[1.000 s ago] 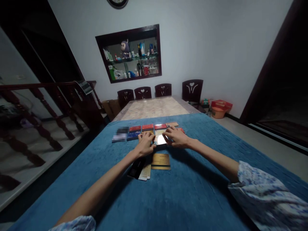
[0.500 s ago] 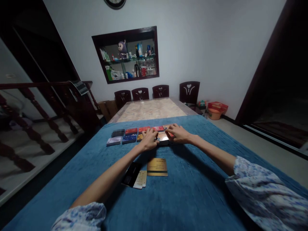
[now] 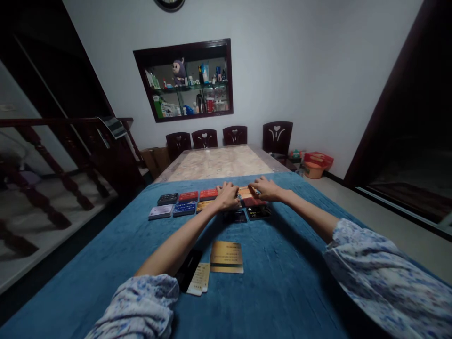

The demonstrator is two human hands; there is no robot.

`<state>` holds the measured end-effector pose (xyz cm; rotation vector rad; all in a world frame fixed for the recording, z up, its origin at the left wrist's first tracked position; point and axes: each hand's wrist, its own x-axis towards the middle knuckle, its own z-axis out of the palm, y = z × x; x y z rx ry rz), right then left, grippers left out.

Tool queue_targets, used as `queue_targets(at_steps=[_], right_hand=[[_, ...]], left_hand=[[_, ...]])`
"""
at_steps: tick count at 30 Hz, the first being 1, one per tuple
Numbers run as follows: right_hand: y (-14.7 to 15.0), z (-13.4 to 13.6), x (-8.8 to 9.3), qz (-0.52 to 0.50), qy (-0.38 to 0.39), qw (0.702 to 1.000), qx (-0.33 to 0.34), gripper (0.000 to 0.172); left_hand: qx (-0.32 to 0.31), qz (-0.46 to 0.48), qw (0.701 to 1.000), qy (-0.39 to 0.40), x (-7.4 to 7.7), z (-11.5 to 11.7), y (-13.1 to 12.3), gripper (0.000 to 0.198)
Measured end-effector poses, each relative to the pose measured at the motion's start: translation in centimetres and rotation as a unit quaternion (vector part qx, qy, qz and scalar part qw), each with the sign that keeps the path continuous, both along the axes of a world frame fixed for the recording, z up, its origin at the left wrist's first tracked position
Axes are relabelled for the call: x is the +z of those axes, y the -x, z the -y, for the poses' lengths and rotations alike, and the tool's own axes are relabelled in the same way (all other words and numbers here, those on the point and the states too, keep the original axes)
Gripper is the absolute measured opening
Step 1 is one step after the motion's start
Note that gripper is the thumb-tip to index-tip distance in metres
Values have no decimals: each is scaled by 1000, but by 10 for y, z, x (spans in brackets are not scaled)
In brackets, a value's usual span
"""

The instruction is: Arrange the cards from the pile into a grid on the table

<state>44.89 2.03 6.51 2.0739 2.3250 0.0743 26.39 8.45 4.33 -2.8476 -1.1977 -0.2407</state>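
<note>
My left hand (image 3: pixel 228 195) reaches to the back row of cards, its bent fingers at the left edge of an orange-gold card stack (image 3: pixel 246 192). On the stack's other side, the curled fingers of my right hand (image 3: pixel 265 189) touch the right edge. Nearer me lie a black VIP card (image 3: pixel 259 212) and a dark card (image 3: pixel 236 216). To the left are red stacks (image 3: pixel 188 196), a black stack (image 3: pixel 167 198), a blue stack (image 3: pixel 184 208), a pale stack (image 3: pixel 161 211) and a yellow card (image 3: pixel 205 205), partly behind my left arm.
Closer to me, a gold card (image 3: pixel 227 257) lies beside a pale gold card (image 3: pixel 199 278) and a black card (image 3: pixel 189 268) partly hidden by my left forearm. A blue cloth (image 3: pixel 275 278) covers this end of the table. Several dark chairs (image 3: pixel 278 137) stand beyond.
Both hands have moved from a card in the front row to the orange-gold stack behind it. The black VIP card and dark card now show. The view has shifted slightly.
</note>
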Motion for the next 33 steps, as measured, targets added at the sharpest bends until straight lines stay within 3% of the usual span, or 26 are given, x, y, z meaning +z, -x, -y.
queue_targets(at_steps=[5, 13, 19, 33], right_hand=[[-11, -17, -4, 5, 10, 1000, -16, 31], [-28, -45, -20, 9, 18, 999, -46, 41], [-36, -60, -30, 12, 25, 998, -53, 38], [-41, -70, -43, 5, 17, 1000, -14, 33]], left_hand=[[5, -1, 1000, 10, -4, -13, -16, 25], [23, 2, 999, 25, -13, -32, -38, 21], [25, 1, 999, 36, -21, -43, -47, 24], [42, -16, 997, 62, -26, -52, -56, 25]])
